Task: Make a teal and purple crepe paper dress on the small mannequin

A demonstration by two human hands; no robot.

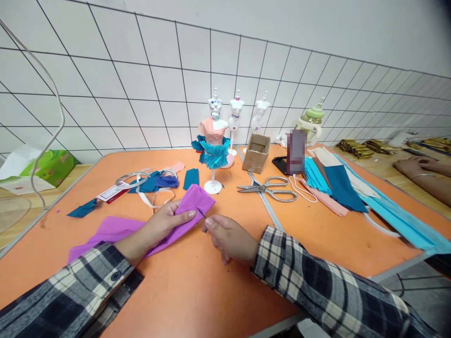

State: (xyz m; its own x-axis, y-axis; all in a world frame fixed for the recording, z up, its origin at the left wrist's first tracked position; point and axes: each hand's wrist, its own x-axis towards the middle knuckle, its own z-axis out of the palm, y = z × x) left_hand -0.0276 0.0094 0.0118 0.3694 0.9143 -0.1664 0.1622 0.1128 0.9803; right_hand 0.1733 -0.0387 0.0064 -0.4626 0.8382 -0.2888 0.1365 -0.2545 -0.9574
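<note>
My left hand (162, 224) is closed on a folded piece of purple crepe-like paper or cloth (192, 199), thumb on top. A longer purple stretch trails under my left wrist across the table. My right hand (230, 235) pinches a small, thin, dark pointed tool (201, 212); its tip is at the purple piece, and most of it is hidden in my fingers, so its kind is unclear. Just beyond my hands stands a small dress form (213, 136) on a white stand, with a pink top and a ruffled teal skirt.
Large metal scissors (268, 188) lie right of the dress form, before a small cardboard box (256, 152). A phone (296, 152), blue and teal strips (343, 185) and a green bottle (312, 119) are at right. Teal scraps (150, 182) lie left. Another person's hands (421, 166) rest far right.
</note>
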